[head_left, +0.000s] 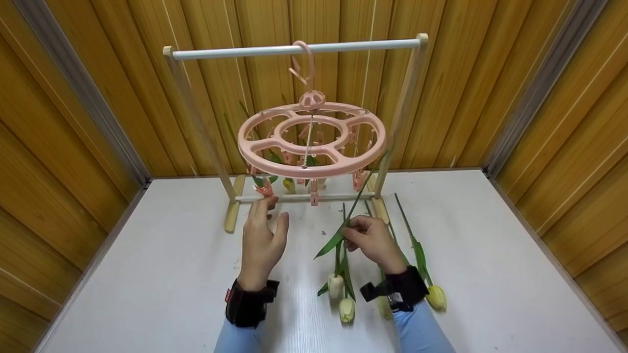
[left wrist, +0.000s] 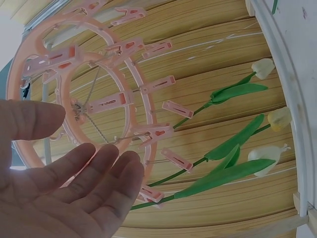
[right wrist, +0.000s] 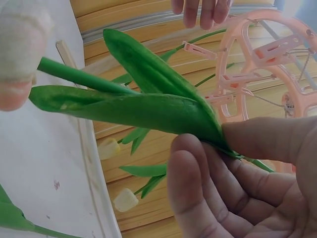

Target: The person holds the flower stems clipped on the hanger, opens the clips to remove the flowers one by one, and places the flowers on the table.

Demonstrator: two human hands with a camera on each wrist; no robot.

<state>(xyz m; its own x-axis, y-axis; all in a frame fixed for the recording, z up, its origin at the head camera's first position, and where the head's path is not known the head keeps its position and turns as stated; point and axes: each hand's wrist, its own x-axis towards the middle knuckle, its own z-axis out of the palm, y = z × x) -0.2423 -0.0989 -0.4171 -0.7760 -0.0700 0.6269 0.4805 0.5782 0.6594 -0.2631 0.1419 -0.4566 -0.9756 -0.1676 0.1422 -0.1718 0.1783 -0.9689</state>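
Observation:
My right hand pinches the stem of a white artificial tulip between thumb and fingers. Its bloom points down toward me and its stem slants up to the hanger's right side. Green leaves fan out from the pinched spot in the right wrist view. My left hand is raised at the front left of a round pink clip hanger, fingertips right at a pink clothes peg. In the left wrist view its fingers are relaxed, with nothing between them and the thumb.
The hanger hooks over the white bar of a wooden stand. Several pegs dangle from it, and tulips hang bloom-down at its back. On the white table lie a yellow tulip, a pale tulip and another partly beneath my right wrist.

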